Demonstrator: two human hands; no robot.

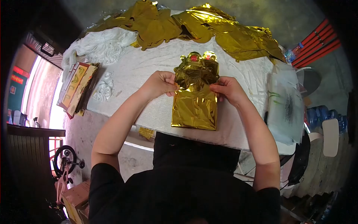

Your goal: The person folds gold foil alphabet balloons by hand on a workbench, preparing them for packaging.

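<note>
A folded gold foil piece (194, 110), which looks like a flat foil balloon, lies on the white-covered table in front of me. Its lower part is a smooth rectangle; the upper part is crumpled, with rounded lobes and two red spots at the top. My left hand (163, 84) pinches its left edge around mid-height, thumb on top. On the opposite edge, my right hand (229, 89) has thumb and fingers closed on the foil at about the same height. Some fingertips of both hands are hidden behind the foil.
Flat gold foil pieces (246, 41) are heaped along the table's far edge. White string (102, 44) lies at the back left, above a stack of printed card pieces (76, 87). Clear plastic bags (286, 104) cover the right end. Water jugs (322, 116) stand beyond.
</note>
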